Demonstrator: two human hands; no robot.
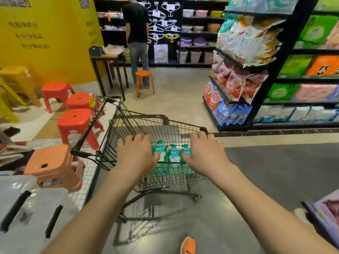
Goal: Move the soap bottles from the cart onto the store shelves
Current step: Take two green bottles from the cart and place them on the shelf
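A black wire shopping cart (146, 123) stands on the aisle floor straight ahead of me. Inside it stand three teal soap bottles (173, 153) with pump tops, side by side, over more green packs lower in the basket. My left hand (136, 153) and my right hand (206, 153) lie on the cart's near bar, fingers curled over it, one on each side of the bottles. The bar itself is hidden under my hands. The store shelves (271, 77), black and packed with bagged goods, rise at the right.
Red stools (77, 121) and a pale orange stool (53, 162) crowd the left beside a second cart frame. An orange round stool (145, 74), a dark table (108, 57) and a person in black (137, 30) stand at the aisle's far end. Another shelf corner (322, 217) juts in at lower right.
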